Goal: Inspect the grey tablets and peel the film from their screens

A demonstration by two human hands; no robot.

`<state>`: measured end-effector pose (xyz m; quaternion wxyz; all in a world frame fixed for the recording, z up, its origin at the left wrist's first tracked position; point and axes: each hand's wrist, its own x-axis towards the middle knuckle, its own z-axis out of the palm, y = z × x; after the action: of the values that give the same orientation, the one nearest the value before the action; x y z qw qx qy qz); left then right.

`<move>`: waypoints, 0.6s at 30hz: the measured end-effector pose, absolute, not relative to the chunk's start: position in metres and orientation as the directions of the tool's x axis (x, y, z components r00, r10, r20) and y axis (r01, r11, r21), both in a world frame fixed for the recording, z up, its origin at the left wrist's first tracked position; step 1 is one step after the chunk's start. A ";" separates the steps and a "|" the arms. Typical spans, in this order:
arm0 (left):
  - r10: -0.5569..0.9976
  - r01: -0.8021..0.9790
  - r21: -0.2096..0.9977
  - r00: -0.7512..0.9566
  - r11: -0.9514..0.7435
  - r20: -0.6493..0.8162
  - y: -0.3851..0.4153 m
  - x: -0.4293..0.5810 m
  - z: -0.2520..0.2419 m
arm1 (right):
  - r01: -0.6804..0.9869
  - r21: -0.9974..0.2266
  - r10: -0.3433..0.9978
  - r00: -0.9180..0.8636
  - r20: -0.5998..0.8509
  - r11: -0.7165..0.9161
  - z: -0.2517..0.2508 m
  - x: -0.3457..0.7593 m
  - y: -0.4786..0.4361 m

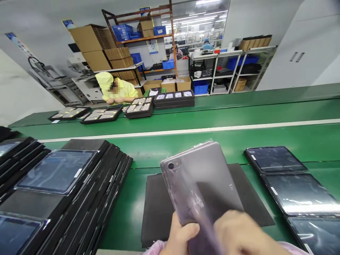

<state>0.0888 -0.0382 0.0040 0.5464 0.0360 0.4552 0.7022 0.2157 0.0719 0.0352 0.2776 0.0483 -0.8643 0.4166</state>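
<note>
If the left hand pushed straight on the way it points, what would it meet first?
The left hand points up and away, gripping the tablet. Past that, probably the black mat, then bare green belt; depth is hard to judge.

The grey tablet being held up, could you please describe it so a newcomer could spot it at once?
On the near side of the green workbench, above the black mat, both hands grip a grey tablet in a clear sleeve. Unlike the tablets lying screen-up around it, it shows its back and corner camera lens.
</note>
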 end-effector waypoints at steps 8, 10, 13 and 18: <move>0.621 -0.748 0.663 -0.506 0.028 -0.599 -0.042 0.073 -0.013 | 0.312 -0.945 0.772 -0.622 -0.128 0.094 -0.013 0.230 0.114; 0.580 -0.738 0.671 -0.519 0.067 -0.628 -0.044 0.062 -0.017 | 0.267 -0.963 0.720 -0.665 -0.198 -0.018 -0.018 0.225 0.113; 0.523 -0.711 0.685 -0.528 0.158 -0.669 -0.046 0.037 -0.013 | 0.162 -0.970 0.754 -0.610 -0.243 -0.182 -0.015 0.237 0.125; 0.403 -0.665 0.729 -0.631 0.159 -0.663 -0.051 0.004 0.003 | 0.493 -0.856 0.887 -0.451 -0.096 0.158 0.003 0.258 0.147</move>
<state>0.0041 -0.0506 0.0028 0.4170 -0.1032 0.6368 0.6403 0.2581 0.1470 0.0031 0.2228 -0.4742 -0.7277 0.4427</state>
